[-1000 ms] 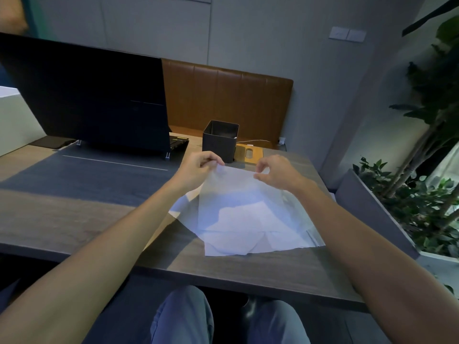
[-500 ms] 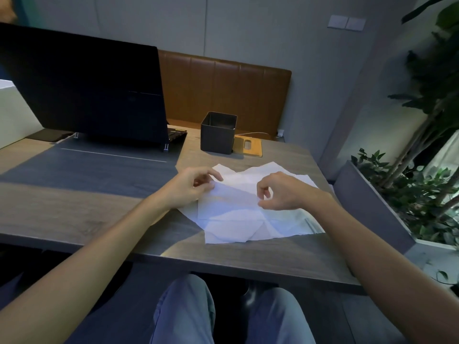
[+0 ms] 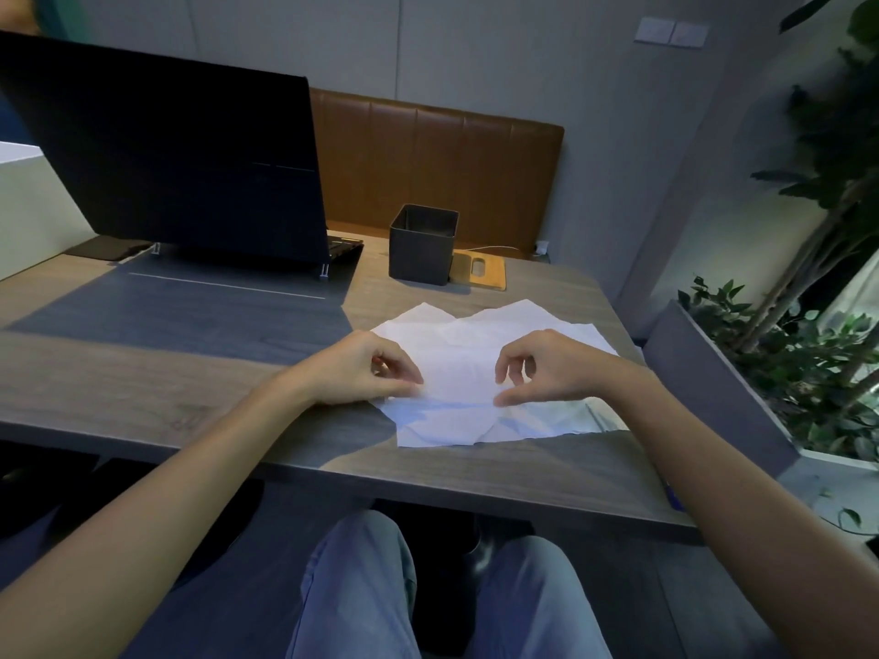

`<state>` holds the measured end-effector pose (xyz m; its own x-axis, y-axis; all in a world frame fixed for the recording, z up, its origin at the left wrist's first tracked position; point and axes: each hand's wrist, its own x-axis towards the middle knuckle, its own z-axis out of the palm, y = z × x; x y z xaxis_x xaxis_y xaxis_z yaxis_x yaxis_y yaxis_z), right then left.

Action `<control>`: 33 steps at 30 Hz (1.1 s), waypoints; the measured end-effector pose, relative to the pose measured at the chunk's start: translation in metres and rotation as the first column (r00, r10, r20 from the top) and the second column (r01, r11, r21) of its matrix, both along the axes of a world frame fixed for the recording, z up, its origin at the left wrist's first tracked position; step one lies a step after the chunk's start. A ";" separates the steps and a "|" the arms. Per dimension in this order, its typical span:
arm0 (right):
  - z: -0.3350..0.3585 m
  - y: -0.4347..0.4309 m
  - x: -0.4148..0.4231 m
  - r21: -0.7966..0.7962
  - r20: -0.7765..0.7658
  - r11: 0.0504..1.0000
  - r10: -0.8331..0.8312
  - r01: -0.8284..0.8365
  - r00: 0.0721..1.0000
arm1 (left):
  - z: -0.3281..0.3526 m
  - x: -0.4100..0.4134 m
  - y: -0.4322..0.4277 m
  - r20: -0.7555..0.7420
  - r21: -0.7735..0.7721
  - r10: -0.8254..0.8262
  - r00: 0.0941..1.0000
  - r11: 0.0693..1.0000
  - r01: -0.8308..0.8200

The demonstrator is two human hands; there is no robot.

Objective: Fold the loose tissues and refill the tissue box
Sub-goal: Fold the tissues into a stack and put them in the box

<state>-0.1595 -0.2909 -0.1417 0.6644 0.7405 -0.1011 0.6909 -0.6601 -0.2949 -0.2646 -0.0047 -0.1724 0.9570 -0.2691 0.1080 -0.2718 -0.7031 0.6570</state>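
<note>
**Both hands pinching the top tissue on the worktop**

Your left hand rests on the left edge of the white tissues, thumb and forefinger drawn together on the top sheet. Your right hand sits opposite, on the right side of the same sheet, thumb and forefinger also closed in a pinch on it, with the other fingers curled above. The two hands are near each other but apart, with bare tissue between them.

The tissues lie in a loose, overlapping pile near the front edge of the wooden worktop, towards its right side. Several creased corners stick out at the far side and at the near side of the pile.

Farther back, a dark square tissue box stands upright with its top open, well apart from the pile. Just beside it on the right lies a flat wooden piece with an oval opening. To the left, an open laptop stands on a grey desk mat. A planter with green leaves stands to the right of the worktop.
</note>
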 end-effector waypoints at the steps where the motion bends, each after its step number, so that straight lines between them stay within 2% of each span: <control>1: 0.000 -0.001 0.002 0.054 -0.007 0.998 -0.033 0.034 0.999 | 0.002 -0.001 -0.002 -0.008 -0.044 0.020 1.000 0.999 -0.020; 4: -0.005 0.001 0.014 0.182 0.055 0.973 -0.153 0.141 0.987 | 0.004 0.007 -0.017 0.075 -0.091 0.142 0.987 0.987 -0.135; 8: -0.016 0.018 0.022 0.149 0.153 0.966 -0.232 0.210 0.960 | 0.002 0.028 -0.044 0.173 0.095 0.260 0.950 0.956 -0.279; 12: -0.020 0.031 0.025 0.082 0.143 0.970 -0.237 0.227 0.961 | 0.003 0.053 -0.055 0.093 0.347 0.318 0.944 0.878 -0.330; 16: -0.019 0.035 0.029 0.054 0.147 0.974 -0.225 0.219 0.963 | 0.006 0.067 -0.052 0.009 0.410 0.264 0.965 0.879 -0.244; 19: -0.015 0.038 0.030 0.086 0.122 0.977 -0.204 0.194 0.971 | 0.008 0.073 -0.048 -0.015 0.377 0.218 0.976 0.905 -0.196; 26: -0.006 0.039 0.035 0.169 -0.025 0.972 -0.161 0.163 0.987 | 0.012 0.082 -0.045 0.004 0.117 0.179 0.984 0.977 -0.178; 29: 0.000 0.040 0.037 0.160 -0.013 0.981 -0.107 0.108 0.994 | 0.019 0.081 -0.041 -0.021 0.037 0.165 0.986 0.986 -0.164; 33: 0.007 0.039 0.040 0.150 -0.013 0.985 -0.084 0.085 0.996 | 0.023 0.081 -0.031 -0.058 0.024 0.173 0.983 0.985 -0.172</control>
